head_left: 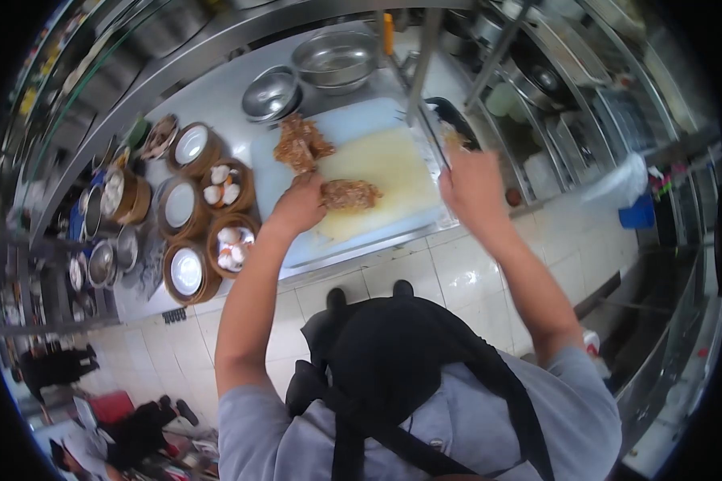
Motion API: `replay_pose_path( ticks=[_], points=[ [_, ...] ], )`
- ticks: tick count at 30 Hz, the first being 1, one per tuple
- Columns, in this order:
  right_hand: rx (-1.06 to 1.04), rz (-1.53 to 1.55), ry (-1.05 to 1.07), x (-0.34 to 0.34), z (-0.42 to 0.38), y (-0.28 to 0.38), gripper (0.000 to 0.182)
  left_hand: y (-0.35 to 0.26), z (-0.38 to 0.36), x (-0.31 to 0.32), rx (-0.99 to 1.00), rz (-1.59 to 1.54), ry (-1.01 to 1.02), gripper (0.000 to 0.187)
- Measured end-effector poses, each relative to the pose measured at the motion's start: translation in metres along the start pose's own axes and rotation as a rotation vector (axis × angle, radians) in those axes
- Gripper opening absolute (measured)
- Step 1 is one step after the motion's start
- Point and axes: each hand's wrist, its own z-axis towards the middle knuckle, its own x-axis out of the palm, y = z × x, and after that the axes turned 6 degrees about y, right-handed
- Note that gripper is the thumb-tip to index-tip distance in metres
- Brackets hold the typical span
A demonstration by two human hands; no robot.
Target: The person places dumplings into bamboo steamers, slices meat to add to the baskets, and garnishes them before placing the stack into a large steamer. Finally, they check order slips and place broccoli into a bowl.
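My left hand (299,202) is closed on the near end of a browned, glazed piece of meat (351,195) that lies on the cutting board (397,224). A second, more ragged piece of the same meat (301,146) lies just beyond my left fingers. To the right of the board, my right hand (473,186) is raised and closed, somewhat smeared by motion. From it a thin strip like a knife blade (433,143) points away, seen nearly edge-on; its handle is hidden in my fist.
Steel bowls (334,60) stand behind the board. On the left are several bamboo steamers (186,272), some holding white plates, others pale food with orange bits. A black tray (455,120) sits at the right beside metal shelf posts. Other people (136,433) are at lower left.
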Motion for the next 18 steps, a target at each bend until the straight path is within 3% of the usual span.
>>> replay_pose_path(
  ticks=[2, 3, 4, 6, 9, 13, 16, 18],
  points=[
    [0.088, 0.737, 0.022, 0.037, 0.000, 0.051, 0.036, 0.012, 0.003, 0.008, 0.048, -0.131, -0.046, 0.039],
    [0.354, 1.156, 0.488, 0.040, 0.017, 0.071, 0.039, 0.021, 0.006, 0.013, 0.103, -0.111, -0.050, 0.039],
    [0.313, 1.165, 0.498, 0.053, 0.028, 0.088, 0.039, 0.028, 0.010, 0.016, 0.166, -0.089, -0.055, 0.040],
    [0.677, 1.960, 0.567, 0.096, 0.048, 0.103, 0.039, 0.026, 0.011, 0.010, 0.137, -0.192, 0.046, 0.041],
    [0.643, 2.069, 0.652, 0.099, 0.050, 0.111, 0.042, 0.036, 0.005, -0.006, 0.154, -0.389, 0.126, 0.043],
    [0.513, 2.172, 0.830, 0.055, 0.070, 0.187, 0.044, 0.087, -0.053, -0.062, 0.131, -0.425, 0.071, 0.044],
    [0.150, 2.086, 0.875, 0.059, 0.115, 0.281, 0.037, 0.157, -0.116, -0.117, -0.045, -0.472, -0.004, 0.045],
    [0.004, 1.963, 0.866, 0.061, 0.158, 0.351, 0.031, 0.207, -0.149, -0.139, -0.067, -0.446, -0.259, 0.043]
  ],
)
